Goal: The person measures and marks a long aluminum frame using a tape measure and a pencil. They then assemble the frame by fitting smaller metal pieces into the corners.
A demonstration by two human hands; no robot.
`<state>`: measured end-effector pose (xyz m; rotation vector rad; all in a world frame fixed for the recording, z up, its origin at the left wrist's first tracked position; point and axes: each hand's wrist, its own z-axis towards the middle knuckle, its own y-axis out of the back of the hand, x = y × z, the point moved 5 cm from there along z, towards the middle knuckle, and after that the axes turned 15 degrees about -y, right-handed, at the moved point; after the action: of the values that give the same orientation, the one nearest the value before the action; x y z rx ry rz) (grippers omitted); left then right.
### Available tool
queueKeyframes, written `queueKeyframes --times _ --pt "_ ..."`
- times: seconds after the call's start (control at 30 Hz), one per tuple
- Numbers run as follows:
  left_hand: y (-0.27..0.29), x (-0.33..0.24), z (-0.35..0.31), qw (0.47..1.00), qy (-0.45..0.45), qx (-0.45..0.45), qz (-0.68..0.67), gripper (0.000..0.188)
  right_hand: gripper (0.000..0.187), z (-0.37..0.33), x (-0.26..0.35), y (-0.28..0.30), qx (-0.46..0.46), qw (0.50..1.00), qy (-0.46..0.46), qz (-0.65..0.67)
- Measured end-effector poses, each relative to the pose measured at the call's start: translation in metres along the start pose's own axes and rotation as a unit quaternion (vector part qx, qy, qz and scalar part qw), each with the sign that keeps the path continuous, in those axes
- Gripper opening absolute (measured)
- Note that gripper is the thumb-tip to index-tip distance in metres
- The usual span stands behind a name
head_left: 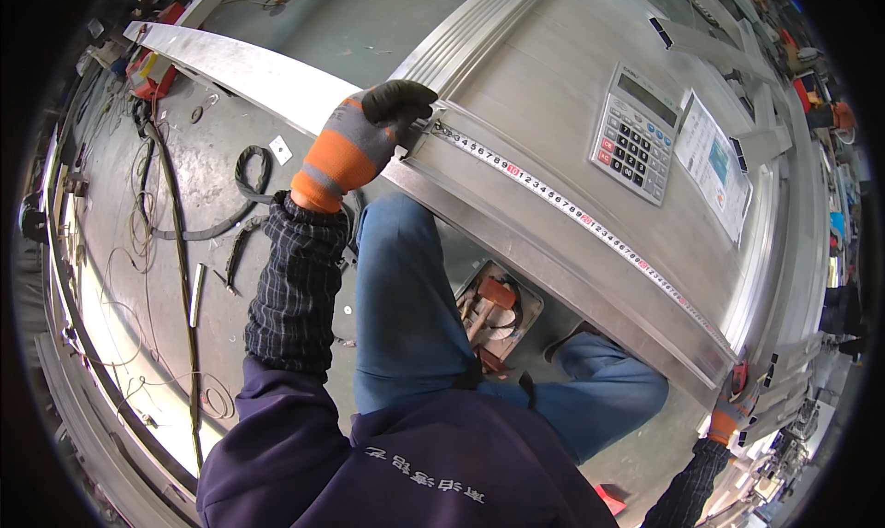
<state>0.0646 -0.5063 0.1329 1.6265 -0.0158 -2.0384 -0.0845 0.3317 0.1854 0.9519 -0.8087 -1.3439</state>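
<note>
A tape measure's white blade is stretched along the near edge of a large silvery metal panel. At the panel's left corner my left hand, in an orange and grey glove with dark fingertips, is closed on the blade's end. Far to the right, my right hand, also gloved, is wrapped round the red tape case at the panel's other corner; its fingers show only in part. On the panel lie a grey calculator and, beside it, a printed sheet of paper.
Below the panel's near edge, a tray holds a mallet and other tools. Black cables coil over the floor at left. A long white metal profile juts out left of the panel. More profiles stand at right.
</note>
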Motion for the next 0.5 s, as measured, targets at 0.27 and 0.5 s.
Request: queueKeyframes --times 0.27,0.5 --pt "-0.011 -0.011 0.0 0.999 -0.023 0.014 0.022 0.025 0.062 -0.003 -0.019 -0.004 0.059 0.996 -0.032 -0.058" --pt "-0.015 -0.007 0.002 0.996 -0.039 0.021 0.073 0.022 0.052 0.0 -0.014 -0.002 0.042 0.999 -0.025 -0.012"
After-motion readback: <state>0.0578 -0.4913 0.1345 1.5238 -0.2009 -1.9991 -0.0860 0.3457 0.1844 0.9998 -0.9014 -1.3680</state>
